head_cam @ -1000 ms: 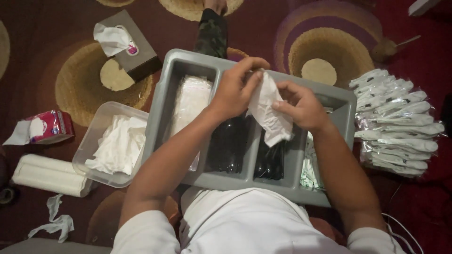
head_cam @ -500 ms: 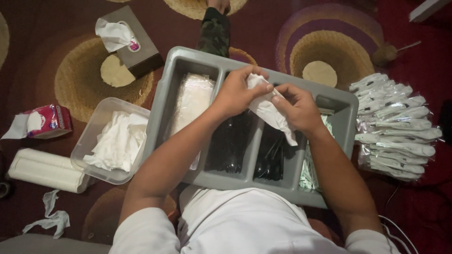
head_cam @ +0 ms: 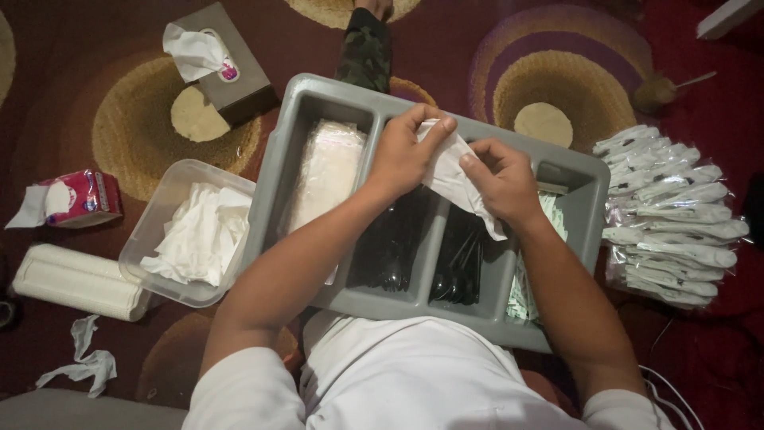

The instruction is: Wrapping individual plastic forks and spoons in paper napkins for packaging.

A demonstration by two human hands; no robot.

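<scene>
A: What are the two hands doing?

B: Both grip one white folded paper napkin (head_cam: 458, 179). The left hand (head_cam: 406, 155) pinches its upper edge between thumb and curled fingers, and the right hand (head_cam: 501, 179) holds it just beside, fingers closed on the fold, so the sheet hangs down between them

A: Where is that napkin?

B: In the air over the grey plastic divided tray (head_cam: 318, 99), above the wall between its middle compartments, its lower corner drooping toward the right side

A: What's in the tray?

B: A clear bag of white material (head_cam: 326, 171) fills the left compartment, black plastic cutlery (head_cam: 461, 263) lies in the two middle ones, and pale green sachets (head_cam: 525, 295) sit in the right one

A: And around it?

B: To the left, a clear plastic tub of loose white napkins (head_cam: 199, 235), touching the tray's side. Beyond that, a white roll-shaped pack (head_cam: 76, 283) and a small red tissue packet (head_cam: 79, 197). A brown tissue box (head_cam: 223, 64) stands further up. On the right, a stack of clear-wrapped cutlery packs (head_cam: 676, 215) lies on the dark red patterned carpet (head_cam: 446, 40)
</scene>
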